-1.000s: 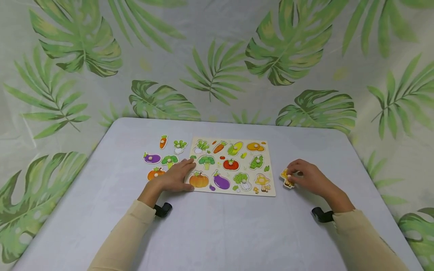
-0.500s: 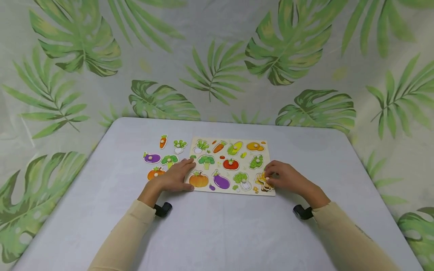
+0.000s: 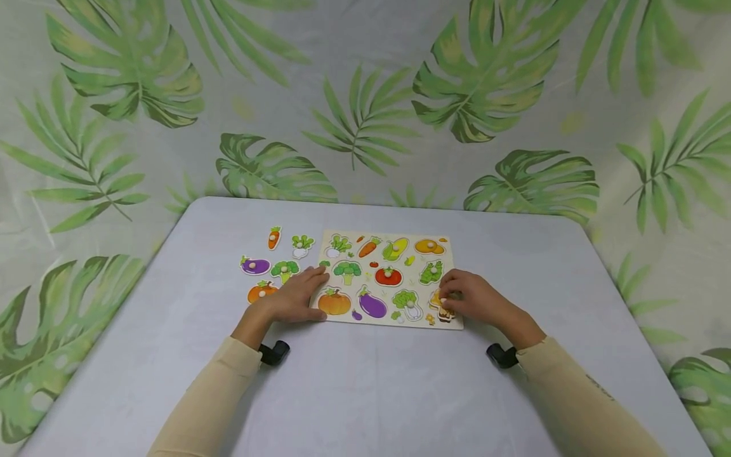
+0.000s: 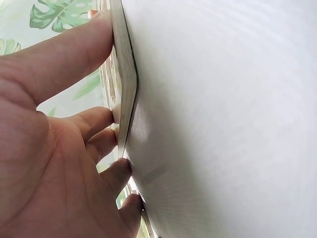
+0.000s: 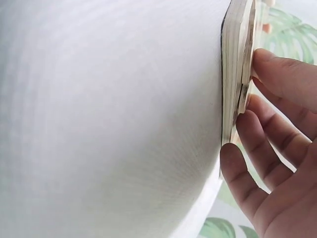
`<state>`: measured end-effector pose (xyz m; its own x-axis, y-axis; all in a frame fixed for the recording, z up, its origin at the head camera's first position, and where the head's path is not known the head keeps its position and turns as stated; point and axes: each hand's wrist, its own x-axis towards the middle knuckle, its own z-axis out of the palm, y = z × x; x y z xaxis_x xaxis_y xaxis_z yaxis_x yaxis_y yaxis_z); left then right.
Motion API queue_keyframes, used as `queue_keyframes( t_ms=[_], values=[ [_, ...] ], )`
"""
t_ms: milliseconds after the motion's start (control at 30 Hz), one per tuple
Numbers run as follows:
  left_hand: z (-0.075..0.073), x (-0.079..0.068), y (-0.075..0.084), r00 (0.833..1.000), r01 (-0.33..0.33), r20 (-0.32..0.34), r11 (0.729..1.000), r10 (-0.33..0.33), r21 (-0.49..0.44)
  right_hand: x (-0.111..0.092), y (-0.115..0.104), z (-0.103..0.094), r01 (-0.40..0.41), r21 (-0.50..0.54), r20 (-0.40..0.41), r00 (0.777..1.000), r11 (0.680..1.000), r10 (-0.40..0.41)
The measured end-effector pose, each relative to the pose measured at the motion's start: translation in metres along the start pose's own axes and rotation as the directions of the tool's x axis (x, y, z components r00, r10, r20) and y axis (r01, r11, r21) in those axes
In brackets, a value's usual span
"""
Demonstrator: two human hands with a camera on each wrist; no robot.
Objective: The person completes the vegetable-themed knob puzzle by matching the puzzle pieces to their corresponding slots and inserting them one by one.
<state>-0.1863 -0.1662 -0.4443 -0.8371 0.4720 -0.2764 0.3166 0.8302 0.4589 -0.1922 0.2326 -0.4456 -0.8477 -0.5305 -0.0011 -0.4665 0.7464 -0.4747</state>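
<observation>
A wooden vegetable puzzle board lies flat on the white table. My right hand pinches a mushroom puzzle piece by its knob, over the printed mushroom at the board's near right corner. In the right wrist view the piece sits against the board's top face, slightly askew, with thumb and fingers around the knob. My left hand rests on the board's left edge, thumb and fingers spread along it. The left wrist view shows that thumb on top of the board's edge.
Left of the board lie loose knobbed pieces: a carrot, a radish, an eggplant, a broccoli and a pumpkin, partly behind the left hand. Corn, tomato and other knobbed pieces sit in the board.
The right hand has carried the mushroom piece leftward from the table onto the board's near right corner, then shifted it slightly further left. The left hand has stayed at the board's left edge.
</observation>
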Motion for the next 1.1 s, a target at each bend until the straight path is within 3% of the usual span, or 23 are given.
queue_keyframes(
  t_ms=[1100],
  values=[
    [-0.001,-0.001,0.0,1.0,-0.007,-0.001,1.0,0.007,-0.011,-0.001,-0.012,-0.001,0.01,-0.076,0.035,0.999,0.997,-0.007]
  ],
)
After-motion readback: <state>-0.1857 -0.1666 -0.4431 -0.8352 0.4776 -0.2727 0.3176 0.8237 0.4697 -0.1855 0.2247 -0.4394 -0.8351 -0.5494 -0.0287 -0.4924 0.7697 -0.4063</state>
